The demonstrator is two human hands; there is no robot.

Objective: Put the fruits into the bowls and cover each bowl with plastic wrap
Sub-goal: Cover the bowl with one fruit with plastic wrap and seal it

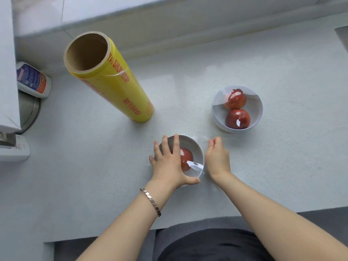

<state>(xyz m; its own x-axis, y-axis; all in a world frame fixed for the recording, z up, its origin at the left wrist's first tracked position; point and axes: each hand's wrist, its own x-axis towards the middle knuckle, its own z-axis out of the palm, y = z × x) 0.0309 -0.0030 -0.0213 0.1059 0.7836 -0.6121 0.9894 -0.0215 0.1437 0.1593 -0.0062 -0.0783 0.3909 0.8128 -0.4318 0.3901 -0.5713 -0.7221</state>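
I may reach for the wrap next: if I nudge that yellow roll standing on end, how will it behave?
Likely tippy: the yellow roll stands tall on a narrow base. Once down, being round, it would probably roll across the smooth counter. Its glossy film surface may feel slippery.

Red letters running down the tall yellow plastic-wrap roll (113, 80) read "SHUN WRAP"; print on the white bottle (33, 80) is too small to read.

Counter (263, 72): near bowl (190, 141), far bowl (218, 112), wrap roll (114, 87), bottle (32, 80).
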